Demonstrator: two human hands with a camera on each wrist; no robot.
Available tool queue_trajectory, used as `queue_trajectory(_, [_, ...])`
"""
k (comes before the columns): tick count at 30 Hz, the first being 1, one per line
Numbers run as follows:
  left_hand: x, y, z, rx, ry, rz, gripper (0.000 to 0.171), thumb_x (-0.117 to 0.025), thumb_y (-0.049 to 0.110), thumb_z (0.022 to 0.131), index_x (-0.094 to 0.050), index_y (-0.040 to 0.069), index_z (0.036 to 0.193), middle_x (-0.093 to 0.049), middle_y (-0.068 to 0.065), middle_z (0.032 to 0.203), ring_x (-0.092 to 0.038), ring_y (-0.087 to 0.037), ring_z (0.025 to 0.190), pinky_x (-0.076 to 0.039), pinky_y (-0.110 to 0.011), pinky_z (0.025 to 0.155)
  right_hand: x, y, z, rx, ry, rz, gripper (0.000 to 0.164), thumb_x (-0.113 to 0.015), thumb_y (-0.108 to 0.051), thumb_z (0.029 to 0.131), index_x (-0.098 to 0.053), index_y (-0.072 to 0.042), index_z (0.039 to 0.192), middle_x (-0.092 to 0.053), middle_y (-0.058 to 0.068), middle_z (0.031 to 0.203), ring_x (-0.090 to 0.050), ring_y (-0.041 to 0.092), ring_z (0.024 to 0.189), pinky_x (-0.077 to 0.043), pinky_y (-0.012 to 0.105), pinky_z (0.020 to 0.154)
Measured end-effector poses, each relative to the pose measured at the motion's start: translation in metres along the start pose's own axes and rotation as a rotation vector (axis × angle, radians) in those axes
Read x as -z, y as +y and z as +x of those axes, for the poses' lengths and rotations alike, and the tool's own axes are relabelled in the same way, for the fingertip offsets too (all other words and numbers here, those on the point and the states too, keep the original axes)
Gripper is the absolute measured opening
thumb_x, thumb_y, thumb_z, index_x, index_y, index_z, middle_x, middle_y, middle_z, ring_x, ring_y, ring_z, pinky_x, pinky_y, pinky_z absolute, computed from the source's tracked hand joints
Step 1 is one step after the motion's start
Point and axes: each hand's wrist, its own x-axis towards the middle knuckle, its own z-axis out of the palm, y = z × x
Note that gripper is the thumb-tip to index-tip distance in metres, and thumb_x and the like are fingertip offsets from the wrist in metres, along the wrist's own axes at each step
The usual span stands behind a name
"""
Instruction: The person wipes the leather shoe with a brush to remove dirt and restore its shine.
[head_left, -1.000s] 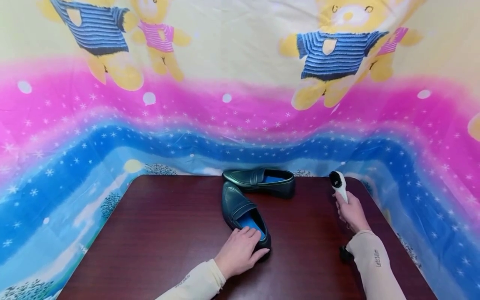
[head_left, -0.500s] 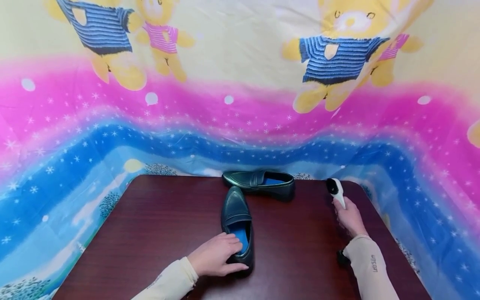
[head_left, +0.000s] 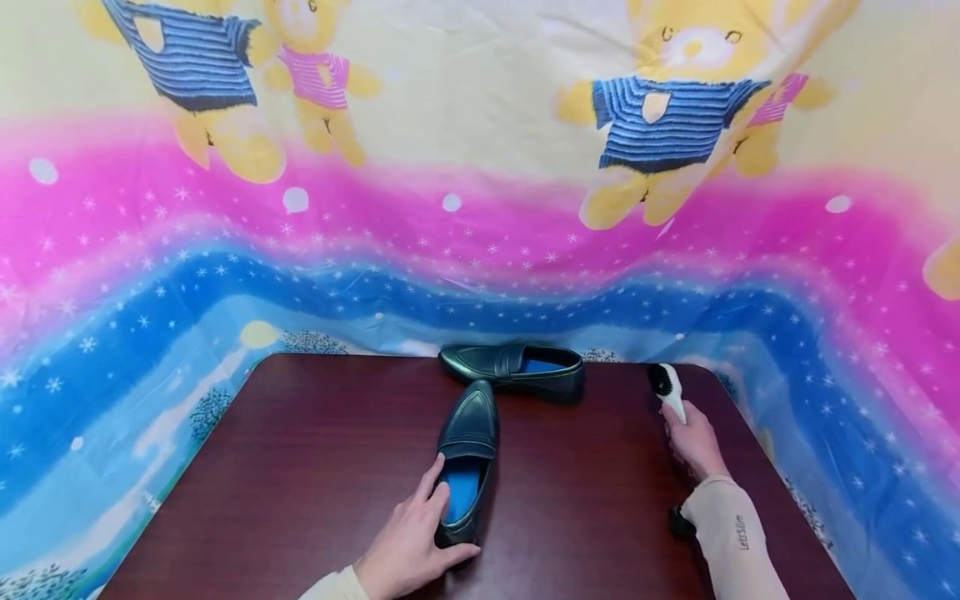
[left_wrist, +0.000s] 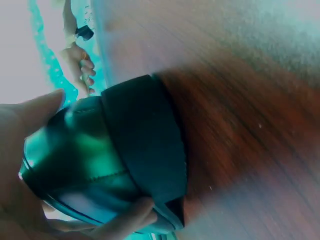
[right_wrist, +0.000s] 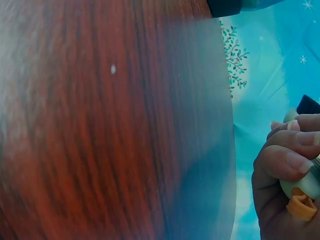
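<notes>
A dark green loafer (head_left: 472,425) with a blue insole lies on the table, toe pointing away. My left hand (head_left: 408,529) holds its heel end, the thumb at the back and the fingers along the left side. Close up in the left wrist view, the heel of the loafer (left_wrist: 142,140) sits between thumb and fingers. My right hand (head_left: 693,437) grips the white handle of a brush (head_left: 666,387) with black bristles, near the table's right side. Only part of the brush shows in the right wrist view, behind the curled fingers (right_wrist: 285,160).
The matching loafer (head_left: 517,372) lies sideways at the table's back edge, close to the first loafer's toe. A dark red-brown wooden table (head_left: 300,467) carries both. Printed cloth (head_left: 450,250) hangs behind and around it.
The loafer has turned so its toe points straight away, and its heel has swung left with my left hand. The left fingers have moved from inside the opening to its left side.
</notes>
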Motion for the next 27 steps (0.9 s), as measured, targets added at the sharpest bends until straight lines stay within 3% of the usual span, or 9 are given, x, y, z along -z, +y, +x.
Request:
queue_trajectory(7, [0.0, -0.005, -0.003, -0.072, 0.014, 0.012, 0.046, -0.085, 0.047, 0.082, -0.045, 0.025, 0.085, -0.033, -0.02, 0.165, -0.044, -0.005, 0.063, -0.037, -0.025, 0.06, -0.003, -0.001, 0.0, 0.005, 0.01, 0.006, 0.053, -0.038, -0.049, 0.111, -0.045, 0.001, 0.128, -0.05, 0.003, 0.077, -0.045, 0.015, 0.052, -0.043, 0.037, 0.047])
queue_trajectory(11, [0.005, -0.015, -0.004, -0.183, -0.006, -0.029, 0.041, -0.083, 0.043, 0.086, -0.047, 0.026, 0.081, -0.035, -0.019, 0.165, -0.035, 0.001, 0.055, -0.039, -0.021, 0.06, -0.003, 0.002, 0.0, 0.001, 0.01, 0.002, 0.054, -0.037, -0.049, 0.111, -0.045, 0.001, 0.128, -0.051, 0.004, 0.079, -0.045, 0.015, 0.054, -0.044, 0.037, 0.049])
queue_trajectory(15, [0.018, -0.033, 0.002, -0.324, -0.102, -0.087, 0.036, -0.082, 0.039, 0.089, -0.05, 0.025, 0.085, -0.035, -0.013, 0.167, -0.034, 0.006, 0.052, -0.043, -0.016, 0.062, -0.001, 0.003, 0.0, 0.0, -0.004, 0.0, 0.053, -0.038, -0.049, 0.111, -0.046, 0.001, 0.127, -0.05, 0.004, 0.077, -0.045, 0.016, 0.053, -0.044, 0.038, 0.048])
queue_trajectory(17, [0.026, -0.04, 0.007, -0.36, -0.157, -0.108, 0.03, -0.081, 0.036, 0.091, -0.052, 0.026, 0.09, -0.031, -0.009, 0.169, -0.042, 0.007, 0.061, -0.046, -0.016, 0.064, 0.001, 0.002, 0.0, 0.006, -0.001, -0.007, 0.053, -0.038, -0.049, 0.111, -0.046, 0.001, 0.126, -0.05, 0.003, 0.076, -0.045, 0.016, 0.053, -0.043, 0.038, 0.048])
queue_trajectory(20, [0.033, -0.044, 0.012, -0.334, -0.189, -0.136, 0.027, -0.081, 0.029, 0.092, -0.056, 0.03, 0.102, -0.024, -0.003, 0.172, -0.047, 0.004, 0.062, -0.049, -0.018, 0.064, 0.004, 0.0, 0.0, 0.017, -0.001, -0.013, 0.054, -0.038, -0.05, 0.111, -0.046, 0.001, 0.127, -0.049, 0.002, 0.074, -0.045, 0.016, 0.052, -0.043, 0.038, 0.048])
queue_trajectory(24, [0.031, -0.038, 0.015, -0.28, -0.082, -0.069, 0.037, -0.086, 0.034, 0.086, -0.06, 0.03, 0.112, -0.028, 0.0, 0.17, -0.063, -0.003, 0.075, -0.054, -0.027, 0.073, 0.005, -0.001, 0.001, 0.018, -0.002, -0.02, 0.053, -0.038, -0.05, 0.111, -0.046, 0.001, 0.127, -0.049, 0.001, 0.074, -0.046, 0.016, 0.052, -0.044, 0.039, 0.047])
queue_trajectory(27, [0.024, -0.031, 0.016, -0.253, 0.0, -0.005, 0.055, -0.091, 0.038, 0.08, -0.061, 0.024, 0.123, -0.039, -0.001, 0.165, -0.07, -0.015, 0.107, -0.056, -0.039, 0.086, 0.004, 0.0, 0.001, 0.015, 0.001, -0.02, 0.051, -0.038, -0.048, 0.111, -0.046, 0.001, 0.127, -0.05, 0.003, 0.075, -0.046, 0.017, 0.052, -0.044, 0.039, 0.047])
